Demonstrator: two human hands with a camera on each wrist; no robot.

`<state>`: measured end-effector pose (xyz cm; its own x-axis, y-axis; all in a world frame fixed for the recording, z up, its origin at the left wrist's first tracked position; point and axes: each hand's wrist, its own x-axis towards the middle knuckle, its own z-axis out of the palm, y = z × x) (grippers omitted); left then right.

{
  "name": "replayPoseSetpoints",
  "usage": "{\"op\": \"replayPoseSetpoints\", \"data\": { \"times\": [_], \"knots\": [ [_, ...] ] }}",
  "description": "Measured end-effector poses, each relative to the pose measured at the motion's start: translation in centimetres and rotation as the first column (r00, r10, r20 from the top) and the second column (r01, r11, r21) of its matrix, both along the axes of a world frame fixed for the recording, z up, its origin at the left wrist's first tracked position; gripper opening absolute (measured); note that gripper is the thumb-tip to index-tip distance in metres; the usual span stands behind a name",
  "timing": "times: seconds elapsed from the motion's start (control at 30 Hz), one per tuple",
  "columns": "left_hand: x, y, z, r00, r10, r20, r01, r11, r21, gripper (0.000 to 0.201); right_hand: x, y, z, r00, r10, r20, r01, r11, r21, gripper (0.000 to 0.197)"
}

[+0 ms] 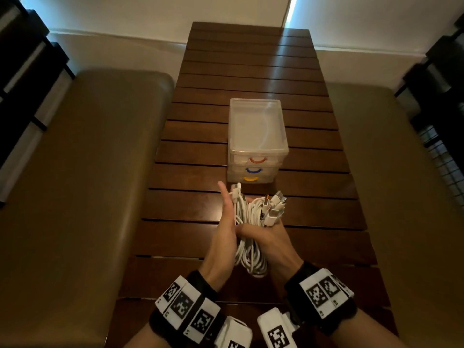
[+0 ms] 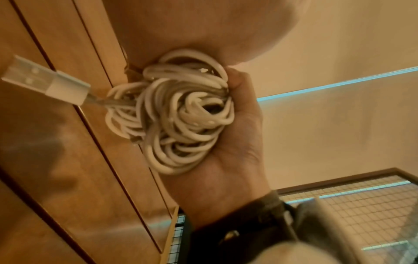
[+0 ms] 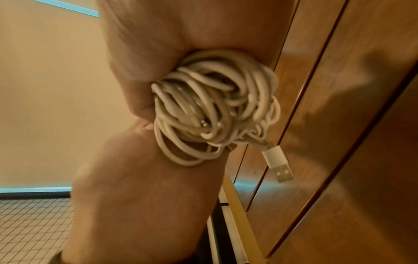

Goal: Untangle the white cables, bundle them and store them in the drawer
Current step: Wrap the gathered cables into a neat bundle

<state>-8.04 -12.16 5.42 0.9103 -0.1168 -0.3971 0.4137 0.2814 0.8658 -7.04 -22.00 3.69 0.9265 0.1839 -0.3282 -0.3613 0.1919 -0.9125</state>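
A bundle of coiled white cables hangs above the slatted wooden table, its plugs sticking out at the top. My right hand grips the bundle around its middle with curled fingers. My left hand lies flat against the bundle's left side, fingers straight and pointing up. The left wrist view shows the coils, a USB plug and the right hand wrapped round them. A clear three-drawer unit stands just beyond, with red, blue and yellow handles and all drawers closed.
Padded benches flank the table on the left and right. Bare table lies around and behind the drawer unit. In the right wrist view a USB plug dangles from the bundle over the tabletop.
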Motion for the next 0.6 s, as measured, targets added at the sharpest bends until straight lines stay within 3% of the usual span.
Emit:
{"op": "replayPoseSetpoints", "data": {
  "times": [0.03, 0.13, 0.27, 0.33, 0.47, 0.6],
  "knots": [
    [0.0, 0.0, -0.2, 1.0, 0.009, -0.003, -0.009, 1.0, -0.003, 0.063, 0.0, 0.2, 0.1, 1.0, -0.004, 0.016, 0.004, 1.0, 0.003, 0.033],
    [0.0, 0.5, -0.6, 0.985, 0.16, 0.061, -0.158, 0.987, -0.038, 0.053, 0.1, 0.9, 0.3, 0.996, 0.004, 0.091, -0.005, 1.0, 0.015, 0.041],
    [-0.1, 1.3, -0.8, 0.981, 0.174, 0.081, -0.162, 0.977, -0.141, 0.072, -0.3, 0.5, 0.6, 0.987, 0.036, 0.157, -0.05, 0.995, 0.084, 0.056],
    [-0.1, 1.6, -1.0, 0.985, 0.152, 0.076, -0.139, 0.979, -0.151, 0.072, -0.4, 0.6, 0.5, 0.986, 0.017, 0.165, -0.035, 0.994, 0.107, 0.05],
    [-0.2, 1.2, -1.2, 0.993, 0.084, 0.079, -0.075, 0.991, -0.108, 0.045, -0.5, 0.9, -0.4, 0.995, -0.091, 0.042, 0.081, 0.977, 0.197, 0.029],
    [-0.3, 1.3, -0.6, 0.999, 0.038, -0.012, -0.04, 0.989, -0.143, 0.045, -0.4, 0.3, -0.9, 0.995, -0.072, -0.071, 0.086, 0.972, 0.22, 0.022]
  ]
}}
